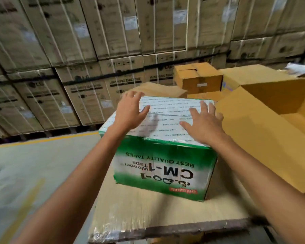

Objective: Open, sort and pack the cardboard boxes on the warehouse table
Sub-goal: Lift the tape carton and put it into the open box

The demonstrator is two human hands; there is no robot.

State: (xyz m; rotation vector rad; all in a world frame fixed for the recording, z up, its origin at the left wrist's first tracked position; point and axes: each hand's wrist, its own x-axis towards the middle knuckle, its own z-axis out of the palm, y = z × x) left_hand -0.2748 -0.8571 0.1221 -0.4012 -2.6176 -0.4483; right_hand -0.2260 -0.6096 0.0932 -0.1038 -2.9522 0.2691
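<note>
Green-and-white box [163,166]: sat at the centre of the frame on the table, its print upside down to the camera and its top flaps taped closed.
Left hand [130,111]: lay spread wide on the box's top at the far-left corner, with the fingertips at the far edge.
Right hand [203,122]: rested flat on the top with fingers splayed, close to the right edge.
Table [148,213]: was surfaced in cardboard; its ragged near edge ran along the bottom of the frame, with a bare strip in front of the box.
Open brown carton [253,138]: crowded the box's right side; contact could not be made out.
Small brown box [198,80]: stood behind, at upper right.
Floor [25,164]: grey concrete lay open at left, crossed by a yellow line.
Stacked cartons [95,50]: walled off the upper frame.
</note>
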